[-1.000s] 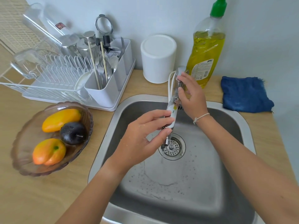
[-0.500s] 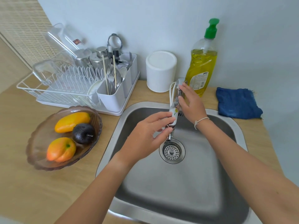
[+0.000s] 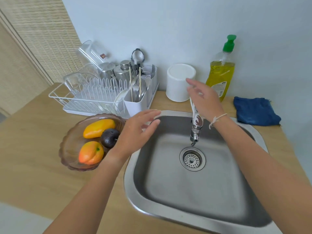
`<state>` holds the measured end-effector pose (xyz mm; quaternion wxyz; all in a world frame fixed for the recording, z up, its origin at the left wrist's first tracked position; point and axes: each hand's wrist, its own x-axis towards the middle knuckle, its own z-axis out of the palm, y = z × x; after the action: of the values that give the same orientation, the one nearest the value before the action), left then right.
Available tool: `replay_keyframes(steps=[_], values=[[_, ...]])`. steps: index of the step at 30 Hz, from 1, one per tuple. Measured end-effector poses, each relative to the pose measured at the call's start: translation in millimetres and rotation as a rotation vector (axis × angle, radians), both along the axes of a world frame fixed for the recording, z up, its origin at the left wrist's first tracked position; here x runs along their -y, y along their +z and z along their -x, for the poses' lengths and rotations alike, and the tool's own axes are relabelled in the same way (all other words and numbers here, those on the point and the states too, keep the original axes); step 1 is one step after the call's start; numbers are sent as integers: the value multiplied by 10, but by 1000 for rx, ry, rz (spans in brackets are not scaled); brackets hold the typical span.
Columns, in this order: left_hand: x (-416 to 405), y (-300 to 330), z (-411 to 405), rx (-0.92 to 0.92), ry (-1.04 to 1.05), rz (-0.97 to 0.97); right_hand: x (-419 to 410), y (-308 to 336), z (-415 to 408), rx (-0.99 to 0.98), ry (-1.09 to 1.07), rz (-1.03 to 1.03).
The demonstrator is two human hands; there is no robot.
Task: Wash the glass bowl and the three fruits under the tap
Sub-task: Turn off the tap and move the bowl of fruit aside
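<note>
No wording could be read anywhere. The yellow dish-soap bottle with the green pump (image 3: 221, 71), behind the steel sink (image 3: 253, 135), carried a white label too blurred to read; a clear glass (image 3: 94, 53) left of it bore a small red sticker, also illegible.

A white wire dish rack (image 3: 87, 98) stood at the upper left of the frame, carrying clear glassware and steel canisters; its white cutlery holder (image 3: 135, 103) held forks, spoons and two wooden chopsticks. A white cylindrical container (image 3: 179, 83) stood upper centre against the wall. A bottle of yellow dish soap (image 3: 221, 75) with a green pump stood to its right, and a folded blue cloth (image 3: 255, 110) lay on the wooden countertop (image 3: 33, 149) at the right edge.
</note>
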<state>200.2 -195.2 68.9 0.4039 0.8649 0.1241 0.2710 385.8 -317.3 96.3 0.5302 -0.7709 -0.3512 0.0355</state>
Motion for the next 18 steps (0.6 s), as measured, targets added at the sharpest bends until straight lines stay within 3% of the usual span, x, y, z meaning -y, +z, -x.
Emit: replay_keyframes(steps=[8, 13, 18], values=[[-1064, -81, 772, 25, 98, 73, -777, 103, 891, -19, 53, -17], [-1642, -261, 1309, 10, 87, 49, -1308, -348, 1389, -64, 111, 44], [-2125, -485, 1615, -19, 95, 35, -1516, -796, 1689, -146, 13, 117]])
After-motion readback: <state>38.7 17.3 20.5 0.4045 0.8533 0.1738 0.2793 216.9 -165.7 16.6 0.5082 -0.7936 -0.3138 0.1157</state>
